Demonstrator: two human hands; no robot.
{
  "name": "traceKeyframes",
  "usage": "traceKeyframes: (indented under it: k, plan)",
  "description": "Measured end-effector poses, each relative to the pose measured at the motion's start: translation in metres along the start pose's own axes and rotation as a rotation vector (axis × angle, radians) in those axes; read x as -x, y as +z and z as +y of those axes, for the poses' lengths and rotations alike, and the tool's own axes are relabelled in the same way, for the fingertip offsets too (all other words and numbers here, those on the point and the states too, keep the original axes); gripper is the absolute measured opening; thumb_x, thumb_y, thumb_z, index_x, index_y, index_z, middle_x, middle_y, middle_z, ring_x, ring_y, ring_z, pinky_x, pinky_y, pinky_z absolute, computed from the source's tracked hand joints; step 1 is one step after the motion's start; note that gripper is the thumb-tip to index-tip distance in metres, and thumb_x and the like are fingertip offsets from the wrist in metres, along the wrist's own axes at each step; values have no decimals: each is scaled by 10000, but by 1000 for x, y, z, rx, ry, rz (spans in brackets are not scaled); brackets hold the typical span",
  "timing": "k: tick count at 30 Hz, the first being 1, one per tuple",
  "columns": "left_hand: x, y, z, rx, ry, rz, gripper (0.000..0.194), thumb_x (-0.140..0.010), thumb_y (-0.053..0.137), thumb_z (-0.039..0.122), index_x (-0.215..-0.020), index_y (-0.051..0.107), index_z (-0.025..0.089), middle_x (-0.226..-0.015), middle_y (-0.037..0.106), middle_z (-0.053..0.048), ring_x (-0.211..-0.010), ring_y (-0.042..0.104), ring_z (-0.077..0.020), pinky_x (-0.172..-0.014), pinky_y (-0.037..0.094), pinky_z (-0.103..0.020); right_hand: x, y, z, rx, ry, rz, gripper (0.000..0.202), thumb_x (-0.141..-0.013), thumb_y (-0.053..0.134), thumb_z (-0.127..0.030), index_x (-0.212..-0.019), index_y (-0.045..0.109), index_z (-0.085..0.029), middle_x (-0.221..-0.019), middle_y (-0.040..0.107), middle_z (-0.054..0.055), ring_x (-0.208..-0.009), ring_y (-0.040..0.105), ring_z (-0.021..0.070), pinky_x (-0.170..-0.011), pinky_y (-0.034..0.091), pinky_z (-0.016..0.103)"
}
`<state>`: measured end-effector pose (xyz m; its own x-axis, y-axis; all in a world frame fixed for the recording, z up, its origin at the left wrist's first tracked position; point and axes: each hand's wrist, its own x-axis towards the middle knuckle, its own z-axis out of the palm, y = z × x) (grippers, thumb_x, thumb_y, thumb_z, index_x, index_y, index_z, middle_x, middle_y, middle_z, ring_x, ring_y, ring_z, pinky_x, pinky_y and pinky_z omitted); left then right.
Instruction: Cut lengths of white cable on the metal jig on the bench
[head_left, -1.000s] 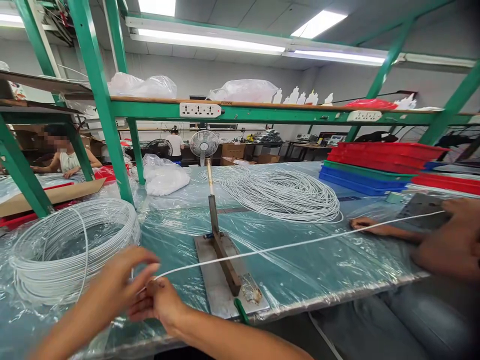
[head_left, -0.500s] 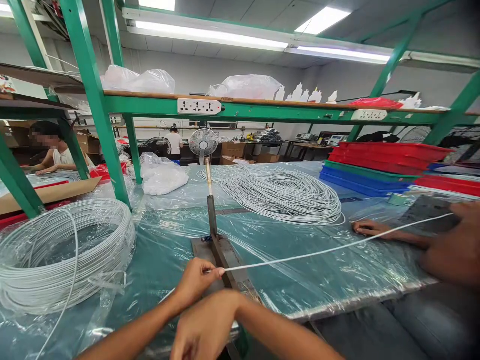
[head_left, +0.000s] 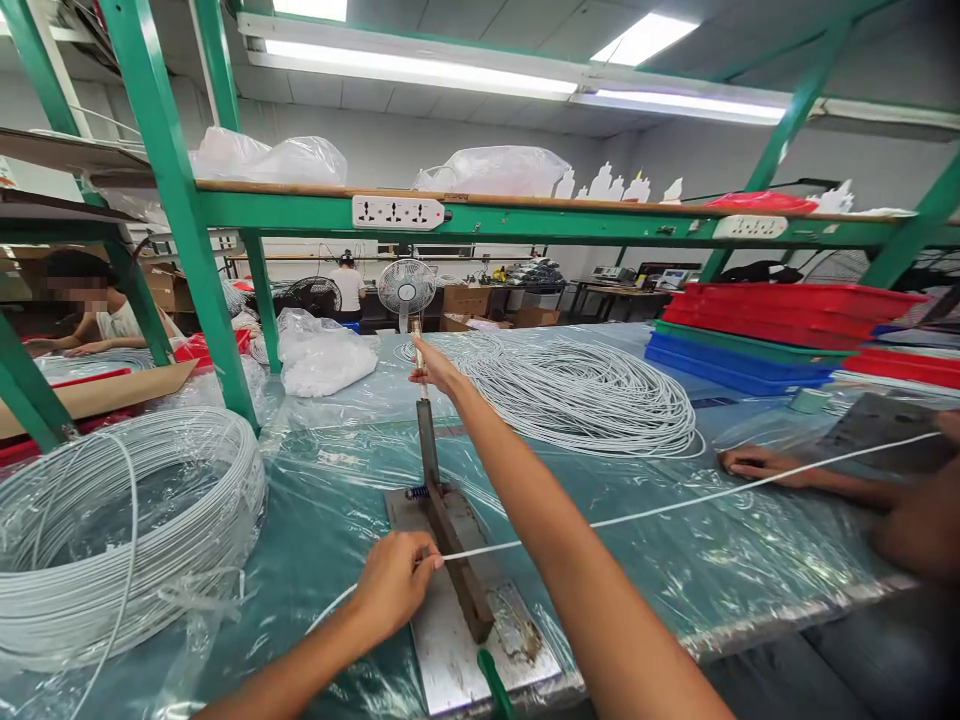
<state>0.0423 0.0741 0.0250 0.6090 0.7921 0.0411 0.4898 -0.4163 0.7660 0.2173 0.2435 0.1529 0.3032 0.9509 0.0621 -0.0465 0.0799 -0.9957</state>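
Observation:
My left hand (head_left: pixel 397 580) pinches a white cable (head_left: pixel 652 510) just left of the metal cutter's bar (head_left: pixel 459 580). The cable crosses the cutter and runs right, passing behind my right forearm, toward another person's hands. My right hand (head_left: pixel 435 368) is wrapped round the upper part of the cutter's upright lever (head_left: pixel 427 440). The cutter's metal base plate (head_left: pixel 450 680) lies on the plastic-covered table, with a green handle-like piece (head_left: pixel 495 685) at its near end.
A coil of white cable (head_left: pixel 232 510) in plastic is at the left; a looser coil (head_left: pixel 585 390) lies beyond the cutter. Red and blue trays (head_left: pixel 750 365) are stacked at the right. A co-worker's hand (head_left: pixel 761 463) rests on the table. A green shelf frame (head_left: pixel 300 210) spans above.
My right hand has gone from the near edge, beside my left wrist, up and forward to the lever. My left hand keeps its pinch on the cable. The view has shifted slightly.

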Motion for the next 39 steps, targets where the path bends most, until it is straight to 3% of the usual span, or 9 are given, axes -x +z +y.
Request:
traceKeyframes:
  k: [4, 9, 15, 20, 22, 25, 28, 34, 39]
  plan:
    - [-15, 5, -9, 276, -105, -96, 109, -708, 477, 159, -606, 518, 151, -538, 474, 19, -537, 432, -121, -537, 267, -228, 1, 2, -4, -37, 41, 1, 401, -864, 442, -519, -1002, 479, -145, -721, 465, -17, -430, 366, 44, -507, 456, 253]
    - [-25, 9, -16, 392, -132, -140, 114, -673, 508, 226, -589, 466, 161, -486, 382, 57, -468, 320, -83, -481, 213, -220, 33, -19, -25, -125, 44, -68, 448, -893, 267, -571, -965, 473, -179, -777, 519, 25, -547, 538, 113, -543, 468, 268]
    - [-27, 21, -24, 422, -89, -30, 424, -615, 592, 529, -511, 367, 185, -454, 272, 78, -458, 236, -64, -468, 157, -225, 119, -52, -51, -318, 80, -150, 462, -880, 289, -582, -856, 517, -181, -752, 566, 27, -542, 572, 133, -504, 464, 255]
    - [-35, 35, -36, 364, -123, 60, 452, -592, 622, 543, -487, 380, 176, -444, 292, 70, -452, 281, -66, -466, 169, -215, 206, -74, -41, -186, 170, -151, 331, -793, 561, -424, -631, 536, -136, -690, 581, 37, -445, 528, 96, -425, 444, 215]
    - [-37, 38, -38, 345, -136, 75, 432, -596, 634, 509, -482, 387, 174, -437, 302, 69, -447, 292, -67, -464, 175, -211, 234, -81, -30, -102, 165, -151, 218, -708, 673, -321, -745, 625, -112, -766, 619, 70, -465, 535, 88, -426, 444, 197]
    - [-38, 39, -39, 314, -149, 101, 395, -601, 644, 452, -477, 394, 172, -434, 325, 68, -441, 299, -67, -461, 182, -207, 266, -89, -15, -44, 226, -117, 458, -611, 750, -240, -1043, 627, -153, -1018, 626, 120, -509, 575, 107, -452, 478, 224]
    - [-37, 38, -38, 280, -156, 123, 369, -610, 642, 426, -479, 410, 169, -434, 343, 68, -440, 311, -69, -463, 188, -204, 287, -89, -6, -37, 309, -47, 617, -546, 770, -204, -1131, 574, -215, -1189, 556, 112, -527, 603, 130, -477, 515, 275]
    - [-35, 36, -34, 221, -162, 143, 349, -614, 646, 404, -484, 421, 170, -435, 365, 67, -445, 335, -77, -469, 192, -205, 311, -78, 11, -10, 472, -5, 596, -606, 638, -187, -1182, 485, -209, -639, 598, -10, -382, 504, 105, -392, 482, 245]
    - [-35, 36, -31, 204, -167, 153, 328, -621, 639, 381, -485, 426, 172, -434, 360, 65, -448, 337, -81, -472, 177, -210, 314, -71, 33, 181, 507, -89, 129, -699, 571, -277, -771, 495, -200, -540, 507, -47, -269, 260, 23, -232, 224, 135]
